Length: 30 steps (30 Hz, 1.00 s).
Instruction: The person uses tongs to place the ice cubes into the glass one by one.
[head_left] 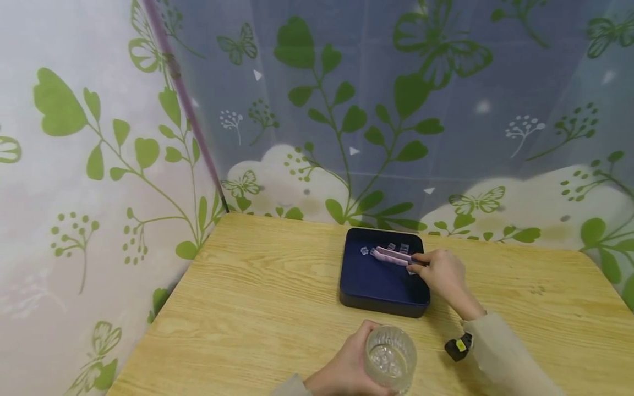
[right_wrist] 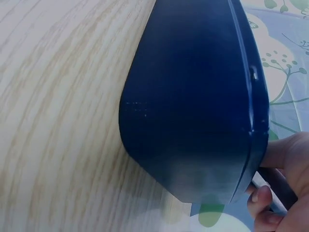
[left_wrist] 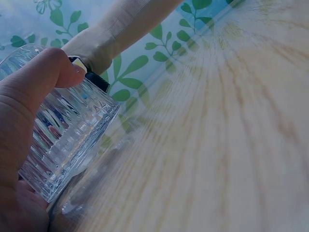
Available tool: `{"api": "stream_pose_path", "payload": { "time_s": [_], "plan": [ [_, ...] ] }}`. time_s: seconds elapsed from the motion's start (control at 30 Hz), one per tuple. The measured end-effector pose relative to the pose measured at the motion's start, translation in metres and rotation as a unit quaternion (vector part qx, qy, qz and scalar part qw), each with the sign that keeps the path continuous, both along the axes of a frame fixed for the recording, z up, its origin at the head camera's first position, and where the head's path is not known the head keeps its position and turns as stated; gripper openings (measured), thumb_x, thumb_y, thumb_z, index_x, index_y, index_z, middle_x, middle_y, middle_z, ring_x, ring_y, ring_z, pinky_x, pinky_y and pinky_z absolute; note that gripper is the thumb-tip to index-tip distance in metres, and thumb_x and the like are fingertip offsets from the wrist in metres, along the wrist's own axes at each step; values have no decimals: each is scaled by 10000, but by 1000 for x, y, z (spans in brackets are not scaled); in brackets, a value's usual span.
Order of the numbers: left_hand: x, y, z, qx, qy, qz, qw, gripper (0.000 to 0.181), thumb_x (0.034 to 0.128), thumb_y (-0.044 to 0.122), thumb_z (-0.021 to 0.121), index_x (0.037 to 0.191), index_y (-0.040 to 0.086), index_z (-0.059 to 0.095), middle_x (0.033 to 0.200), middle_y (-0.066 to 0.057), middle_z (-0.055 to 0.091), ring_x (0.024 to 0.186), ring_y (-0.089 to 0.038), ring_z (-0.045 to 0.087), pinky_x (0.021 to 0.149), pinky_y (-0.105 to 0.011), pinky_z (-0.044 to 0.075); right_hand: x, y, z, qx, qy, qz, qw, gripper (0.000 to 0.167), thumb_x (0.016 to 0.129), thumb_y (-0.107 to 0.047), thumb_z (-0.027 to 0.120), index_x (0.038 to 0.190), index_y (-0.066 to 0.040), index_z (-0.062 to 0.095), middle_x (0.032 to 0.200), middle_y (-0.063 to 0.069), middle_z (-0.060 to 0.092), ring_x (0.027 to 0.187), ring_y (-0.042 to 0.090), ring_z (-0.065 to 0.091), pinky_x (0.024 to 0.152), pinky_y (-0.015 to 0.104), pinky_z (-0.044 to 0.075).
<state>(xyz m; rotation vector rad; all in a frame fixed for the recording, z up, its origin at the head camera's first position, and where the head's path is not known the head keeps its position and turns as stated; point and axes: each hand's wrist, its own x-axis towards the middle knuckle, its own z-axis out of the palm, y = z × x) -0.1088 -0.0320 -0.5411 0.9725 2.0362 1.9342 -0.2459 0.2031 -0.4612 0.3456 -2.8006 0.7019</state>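
Note:
In the head view my right hand (head_left: 442, 275) pinches pink tongs (head_left: 392, 256) over a dark blue tray (head_left: 381, 286). The tong tips are by a small clear cube (head_left: 365, 251), and several other clear pieces lie near the tray's far side. My left hand (head_left: 349, 363) grips a ribbed clear glass (head_left: 391, 352) with clear cubes in its bottom. In the left wrist view the thumb lies across the glass (left_wrist: 72, 130). The right wrist view shows the tray's outer wall (right_wrist: 193, 96), with the right hand (right_wrist: 285, 188) at its edge holding the tongs' dark handle.
The wooden table (head_left: 257, 297) spreads on both sides of the tray. A black wrist device (head_left: 458, 347) with a yellow patch is at the right sleeve. Behind the table hangs a curtain (head_left: 317, 137) with green leaves and butterflies.

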Motion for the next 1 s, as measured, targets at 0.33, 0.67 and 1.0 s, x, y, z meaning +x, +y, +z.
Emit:
{"api": "stream_pose_path", "payload": {
  "time_s": [0.33,0.67,1.0],
  "plan": [
    [2,1,2,1,-84,-18,10000,835,607,-31,904,1267,123,417,1281,-31,592,1131,-139,594,961,-308,504,-2,-8,1,166,125,-27,9998,330,781,-268,827,1037,-64,782,798,149,723,492,155,453,404,294,284],
    [4,1,3,-79,-184,51,9998,834,608,-22,905,1264,152,419,1269,0,590,1119,-124,593,947,-294,508,1,-6,2,107,222,41,9997,310,788,-238,827,1035,-57,780,607,65,645,456,141,395,412,281,232],
    [4,1,3,-142,-184,154,9996,837,614,-3,908,1274,156,418,1262,4,581,1107,-124,595,924,-285,519,7,-1,7,-50,265,124,9996,307,802,-239,818,1045,-57,777,383,-98,382,377,98,254,397,247,169]
  ]
}}
